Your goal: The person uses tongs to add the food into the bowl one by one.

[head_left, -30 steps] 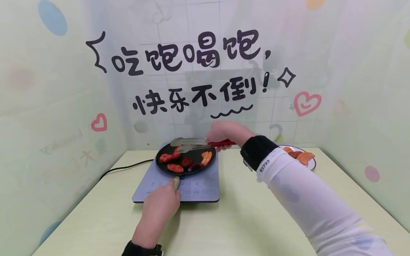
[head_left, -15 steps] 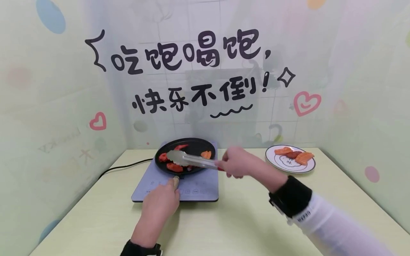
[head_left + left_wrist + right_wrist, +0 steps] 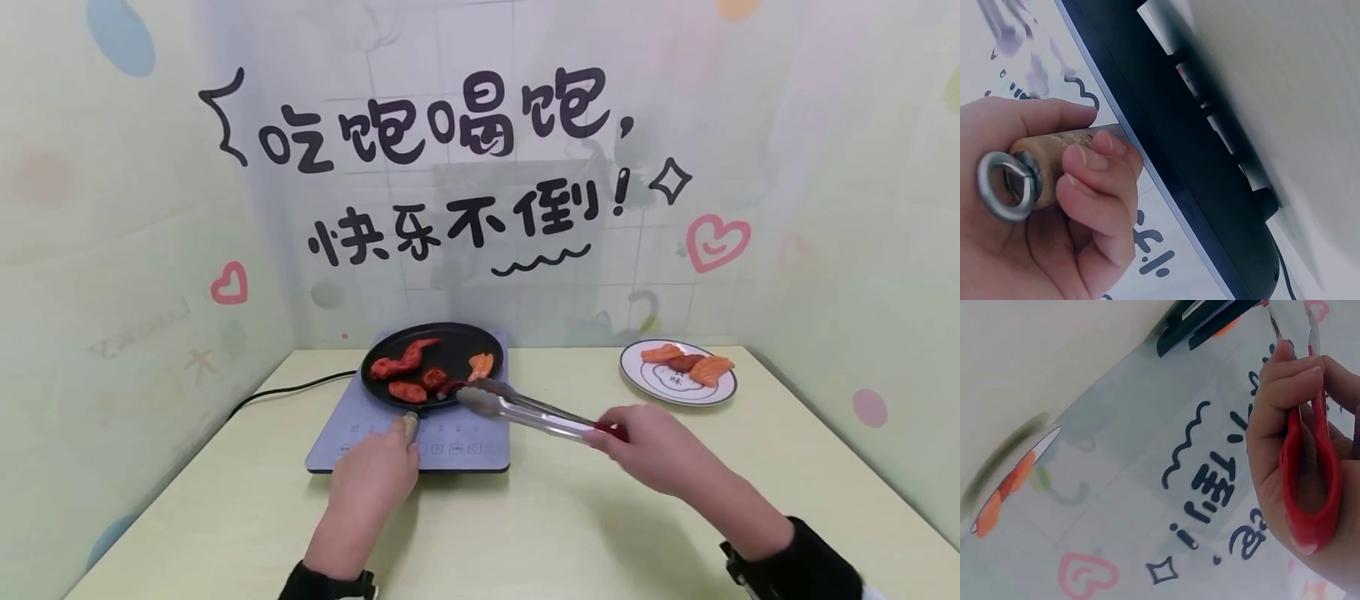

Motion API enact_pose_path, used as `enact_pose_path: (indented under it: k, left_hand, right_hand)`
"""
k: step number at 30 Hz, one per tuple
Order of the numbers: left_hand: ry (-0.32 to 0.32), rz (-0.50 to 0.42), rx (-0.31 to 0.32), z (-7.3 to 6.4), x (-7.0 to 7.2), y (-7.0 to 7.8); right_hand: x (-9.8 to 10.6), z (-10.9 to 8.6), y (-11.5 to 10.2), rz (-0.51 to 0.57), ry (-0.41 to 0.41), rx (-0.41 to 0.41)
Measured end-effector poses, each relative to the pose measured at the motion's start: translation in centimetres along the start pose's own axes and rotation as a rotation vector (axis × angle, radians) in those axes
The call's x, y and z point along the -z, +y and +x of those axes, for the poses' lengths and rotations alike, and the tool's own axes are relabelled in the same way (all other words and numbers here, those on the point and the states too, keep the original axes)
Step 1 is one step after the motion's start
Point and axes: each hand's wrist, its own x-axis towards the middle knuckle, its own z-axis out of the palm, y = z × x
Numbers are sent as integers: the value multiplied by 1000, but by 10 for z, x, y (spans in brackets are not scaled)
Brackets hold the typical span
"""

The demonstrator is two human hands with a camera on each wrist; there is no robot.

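My left hand grips the wooden handle of a black frying pan; a metal ring hangs at its end in the left wrist view. My right hand holds metal tongs by their red grips. The tong tips are slightly apart at the pan's front right rim, overlapping a dark food piece. Also in the pan lie a red chicken wing, a red oblong piece, a dark red round piece and an orange striped piece.
Under the pan is a flat bluish induction cooker, its black cord running left. A white plate with orange slices and a darker red piece stands at the table's back right. Printed cloth walls enclose the table.
My right hand has swung the tongs from above the back of the pan, across the food, down and right to the front rim. The left hand keeps its grip on the handle.
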Motion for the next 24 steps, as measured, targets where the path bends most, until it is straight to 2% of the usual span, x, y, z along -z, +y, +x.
enact_pose_path:
  k: [3, 11, 18, 24]
  left_hand:
    - [2, 3, -4, 0, 0, 1]
    - [-10, 1, -1, -2, 3, 1]
    - [23, 2, -19, -3, 4, 0]
    - [14, 0, -19, -2, 3, 0]
  right_hand:
    - [12, -7, 24, 50, 9, -32]
    - [56, -17, 78, 159, 12, -227]
    - [75, -25, 126, 445, -17, -341]
    - [90, -34, 147, 580, 14, -387]
